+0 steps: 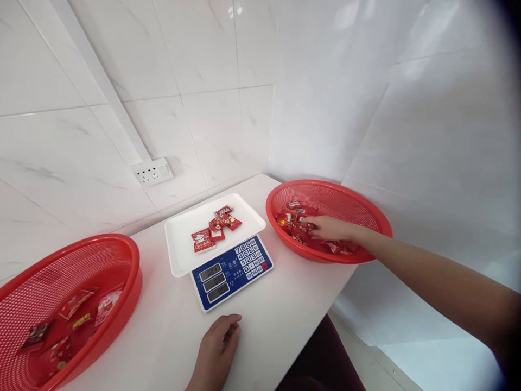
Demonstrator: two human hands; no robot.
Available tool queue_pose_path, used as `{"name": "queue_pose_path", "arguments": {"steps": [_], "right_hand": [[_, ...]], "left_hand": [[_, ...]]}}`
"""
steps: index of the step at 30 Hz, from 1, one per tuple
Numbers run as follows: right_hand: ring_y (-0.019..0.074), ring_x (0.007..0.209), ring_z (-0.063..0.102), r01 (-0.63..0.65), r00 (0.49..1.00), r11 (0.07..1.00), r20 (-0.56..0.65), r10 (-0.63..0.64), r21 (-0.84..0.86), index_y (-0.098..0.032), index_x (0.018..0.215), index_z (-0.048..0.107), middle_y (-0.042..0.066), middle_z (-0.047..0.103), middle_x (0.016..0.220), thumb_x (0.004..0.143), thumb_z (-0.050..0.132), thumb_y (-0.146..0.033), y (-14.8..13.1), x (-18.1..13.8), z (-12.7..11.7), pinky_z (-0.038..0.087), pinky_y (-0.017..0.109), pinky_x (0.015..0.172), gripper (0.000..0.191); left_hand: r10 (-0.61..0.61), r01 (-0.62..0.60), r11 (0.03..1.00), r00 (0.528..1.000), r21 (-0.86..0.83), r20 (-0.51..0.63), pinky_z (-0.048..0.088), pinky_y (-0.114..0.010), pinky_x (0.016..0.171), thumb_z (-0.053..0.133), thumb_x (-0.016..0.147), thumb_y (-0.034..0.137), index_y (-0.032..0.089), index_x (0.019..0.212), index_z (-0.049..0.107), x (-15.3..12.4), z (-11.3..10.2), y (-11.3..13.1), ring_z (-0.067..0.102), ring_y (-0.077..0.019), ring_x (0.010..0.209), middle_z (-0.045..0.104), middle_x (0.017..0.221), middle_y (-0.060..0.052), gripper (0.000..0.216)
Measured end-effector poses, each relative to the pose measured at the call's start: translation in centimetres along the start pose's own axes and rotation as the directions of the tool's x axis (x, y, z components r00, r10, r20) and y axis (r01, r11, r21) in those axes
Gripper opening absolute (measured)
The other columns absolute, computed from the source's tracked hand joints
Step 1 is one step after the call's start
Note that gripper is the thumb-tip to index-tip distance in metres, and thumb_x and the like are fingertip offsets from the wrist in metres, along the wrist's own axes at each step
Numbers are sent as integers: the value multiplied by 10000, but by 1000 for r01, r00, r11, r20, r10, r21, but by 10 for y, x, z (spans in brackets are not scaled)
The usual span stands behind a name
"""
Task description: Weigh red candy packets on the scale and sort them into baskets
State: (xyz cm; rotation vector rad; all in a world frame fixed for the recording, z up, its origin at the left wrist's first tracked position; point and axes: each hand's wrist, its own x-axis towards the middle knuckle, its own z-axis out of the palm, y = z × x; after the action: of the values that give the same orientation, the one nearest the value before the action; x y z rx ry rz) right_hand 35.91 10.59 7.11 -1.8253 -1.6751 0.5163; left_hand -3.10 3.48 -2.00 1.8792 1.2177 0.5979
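My right hand [328, 227] reaches into the red mesh basket [368, 209] on the right and lies on a pile of red snack packets [297, 217]; its fingers are curled among them, and whether they grip one is hidden. Close to the table's front edge, my left hand [217, 345] rests on the white tabletop with fingers loosely curled and nothing in them. Between the baskets stands a blue digital scale [234, 271] with a white tray [183, 250] that carries several red packets [214, 228].
A second red mesh basket [118, 260] at the left holds a few red packets [77, 315]. A white wall socket [152, 172] sits on the tiled wall behind. The table [280, 309] ends at the right, beyond the right basket.
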Motion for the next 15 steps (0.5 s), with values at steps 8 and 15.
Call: {"name": "queue_pose_path", "arguments": {"steps": [8, 15], "right_hand": [[214, 880, 657, -157, 985, 892, 130, 111, 424, -248, 1117, 548, 42, 669, 1029, 786, 531, -249, -47, 11, -11, 549, 351, 736, 331], [240, 1025, 588, 168, 985, 971, -65, -159, 173, -225, 1120, 573, 59, 628, 1115, 781, 535, -206, -106, 24, 60, 470, 412, 900, 341]], "left_hand": [[15, -16, 999, 999, -32, -41, 516, -273, 681, 466, 830, 311, 240, 958, 637, -3, 4, 0, 617, -168, 747, 661, 855, -32, 225], [41, -41, 999, 999, 14, -5, 508, -278, 695, 455, 826, 199, 218, 1011, 624, -5, 2, 2, 612, -165, 773, 648, 908, -45, 251]]}}
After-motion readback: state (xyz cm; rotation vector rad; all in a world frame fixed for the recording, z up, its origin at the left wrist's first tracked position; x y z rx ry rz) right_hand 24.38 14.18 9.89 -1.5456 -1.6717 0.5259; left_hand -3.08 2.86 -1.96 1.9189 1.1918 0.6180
